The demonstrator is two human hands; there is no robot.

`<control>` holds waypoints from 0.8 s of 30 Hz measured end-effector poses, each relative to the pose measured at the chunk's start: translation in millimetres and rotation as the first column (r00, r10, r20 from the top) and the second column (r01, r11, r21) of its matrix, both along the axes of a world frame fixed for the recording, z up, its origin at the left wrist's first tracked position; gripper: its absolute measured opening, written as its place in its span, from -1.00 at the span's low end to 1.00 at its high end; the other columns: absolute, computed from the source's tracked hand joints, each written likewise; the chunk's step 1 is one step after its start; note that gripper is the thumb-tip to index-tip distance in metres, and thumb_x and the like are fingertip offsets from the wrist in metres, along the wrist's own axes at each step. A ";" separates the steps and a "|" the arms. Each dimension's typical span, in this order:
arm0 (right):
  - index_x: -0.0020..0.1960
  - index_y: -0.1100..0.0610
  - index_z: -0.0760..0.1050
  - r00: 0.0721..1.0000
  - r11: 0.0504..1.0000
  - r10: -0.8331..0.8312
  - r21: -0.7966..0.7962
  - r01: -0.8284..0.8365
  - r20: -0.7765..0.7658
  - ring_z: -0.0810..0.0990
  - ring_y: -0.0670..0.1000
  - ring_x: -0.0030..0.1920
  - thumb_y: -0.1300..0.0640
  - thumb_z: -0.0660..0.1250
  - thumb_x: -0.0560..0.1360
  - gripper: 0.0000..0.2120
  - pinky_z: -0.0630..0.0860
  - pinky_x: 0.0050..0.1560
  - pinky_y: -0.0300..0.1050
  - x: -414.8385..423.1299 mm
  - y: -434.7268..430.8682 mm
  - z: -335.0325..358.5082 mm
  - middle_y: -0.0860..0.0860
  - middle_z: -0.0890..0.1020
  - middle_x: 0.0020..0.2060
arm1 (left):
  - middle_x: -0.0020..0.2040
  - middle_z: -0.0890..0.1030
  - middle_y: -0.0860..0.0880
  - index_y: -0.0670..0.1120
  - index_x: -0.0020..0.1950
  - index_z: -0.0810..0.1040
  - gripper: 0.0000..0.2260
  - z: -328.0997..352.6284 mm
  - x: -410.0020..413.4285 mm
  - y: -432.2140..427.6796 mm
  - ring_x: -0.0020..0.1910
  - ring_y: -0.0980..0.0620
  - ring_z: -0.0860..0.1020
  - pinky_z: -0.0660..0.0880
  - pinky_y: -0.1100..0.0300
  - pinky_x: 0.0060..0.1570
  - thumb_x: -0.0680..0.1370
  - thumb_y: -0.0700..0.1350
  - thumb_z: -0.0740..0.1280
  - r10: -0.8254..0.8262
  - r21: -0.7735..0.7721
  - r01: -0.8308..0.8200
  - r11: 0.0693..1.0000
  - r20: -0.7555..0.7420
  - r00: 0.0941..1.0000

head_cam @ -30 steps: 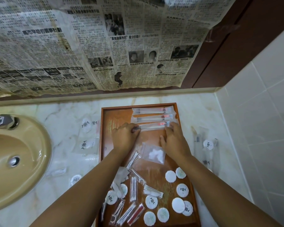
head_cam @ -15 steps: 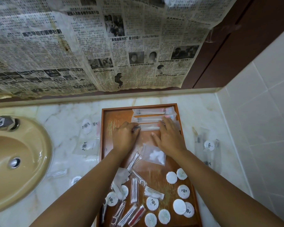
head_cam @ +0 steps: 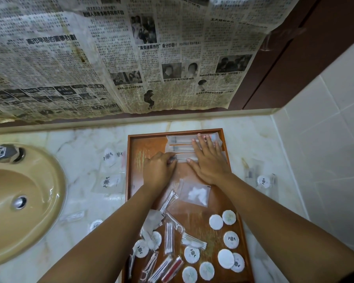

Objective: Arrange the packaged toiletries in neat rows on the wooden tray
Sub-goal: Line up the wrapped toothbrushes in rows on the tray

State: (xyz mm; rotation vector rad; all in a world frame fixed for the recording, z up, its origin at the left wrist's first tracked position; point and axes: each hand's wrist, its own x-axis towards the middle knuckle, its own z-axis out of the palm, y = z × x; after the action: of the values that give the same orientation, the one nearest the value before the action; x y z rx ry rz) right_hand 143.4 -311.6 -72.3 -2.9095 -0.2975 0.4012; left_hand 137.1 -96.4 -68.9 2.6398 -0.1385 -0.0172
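Observation:
A wooden tray (head_cam: 135, 160) lies on the marble counter. Three long clear toothbrush packets (head_cam: 180, 142) lie stacked in a row at its far end. My right hand (head_cam: 209, 160) lies flat with straight fingers across their right halves. My left hand (head_cam: 158, 170) has curled fingers at the left end of the nearest packet. A clear bag of cotton (head_cam: 195, 193) sits mid-tray. Round white packets (head_cam: 230, 240), cotton swabs (head_cam: 168, 237) and floss picks (head_cam: 175, 221) lie loose at the near end.
A tan sink (head_cam: 18, 201) with a tap (head_cam: 3, 153) is at the left. Clear packets (head_cam: 110, 158) lie on the counter left of the tray, others (head_cam: 262, 179) on the right. Newspaper (head_cam: 110, 58) covers the wall; white tiles (head_cam: 325, 139) stand at the right.
My right hand has slid from the near packet's right end up over all three packets, fingers spreading flat. My left hand stays at the packet's left end.

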 end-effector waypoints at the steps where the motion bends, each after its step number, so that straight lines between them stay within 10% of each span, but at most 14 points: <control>1: 0.66 -0.02 -0.23 1.000 1.000 0.005 -0.005 -0.005 0.008 -0.36 0.07 0.61 -0.38 -0.20 0.62 -0.26 -0.20 0.60 0.21 -0.3 -1.1 -3.5 -0.01 -0.25 0.64 | -0.05 0.67 0.02 0.07 0.23 0.67 -0.78 -0.3 -0.2 0.4 -0.11 -0.03 0.62 0.47 0.00 0.05 0.61 0.02 0.37 -0.006 0.000 0.006 1.000 -0.001 1.000; 6: 0.67 -0.04 -0.19 0.998 1.000 0.025 -0.006 -0.025 0.049 -0.35 0.06 0.61 -0.39 -0.21 0.61 -0.26 -0.26 0.60 0.17 0.9 -3.2 -5.2 -0.01 -0.20 0.65 | 0.09 0.58 -0.11 -0.07 0.34 0.58 -0.64 -4.9 -3.0 1.8 0.07 -0.15 0.55 0.49 0.00 0.00 0.57 0.01 0.41 -0.083 0.019 0.081 0.997 0.156 0.984; 10: 0.67 -0.04 -0.19 0.999 1.000 0.005 0.023 -0.006 0.053 -0.34 0.05 0.61 -0.40 -0.18 0.61 -0.25 -0.26 0.60 0.18 1.1 -1.4 -7.3 -0.01 -0.20 0.65 | 0.64 0.15 -0.17 -0.14 0.66 0.08 -0.39 -9.0 2.6 -4.3 0.63 -0.14 0.07 0.08 -0.16 0.57 0.69 0.14 0.11 -0.309 0.257 0.273 0.927 0.109 0.945; 13: 0.67 -0.03 -0.20 0.998 1.000 0.006 0.029 -0.007 0.060 -0.35 0.05 0.61 -0.41 -0.17 0.61 -0.25 -0.23 0.60 0.20 0.8 -1.9 -9.2 0.00 -0.21 0.65 | 0.67 -0.10 -0.10 -0.12 0.67 -0.14 -0.40 -14.8 7.6 -4.8 0.64 -0.03 -0.21 -0.14 -0.18 0.59 0.72 0.16 -0.12 -0.313 0.294 0.311 0.904 -0.043 0.949; 24: 0.66 0.16 -0.15 0.991 0.999 -0.043 -0.022 0.046 0.131 -0.24 0.05 0.64 -0.33 -0.11 0.64 -0.21 -0.23 0.61 0.14 -1.7 0.8 -14.0 0.07 -0.13 0.66 | 0.67 -0.16 -0.10 -0.14 0.66 -0.15 -0.38 -19.8 14.4 -12.9 0.63 -0.02 -0.26 -0.11 -0.19 0.59 0.70 0.17 -0.15 -0.270 0.236 0.288 0.928 -0.104 0.957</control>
State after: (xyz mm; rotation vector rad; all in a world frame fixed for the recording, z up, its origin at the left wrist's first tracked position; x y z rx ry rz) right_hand 141.7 -310.7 -86.3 -2.9663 -0.2480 0.2099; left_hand 151.6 -109.2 -88.7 2.8407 -0.5199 -0.2373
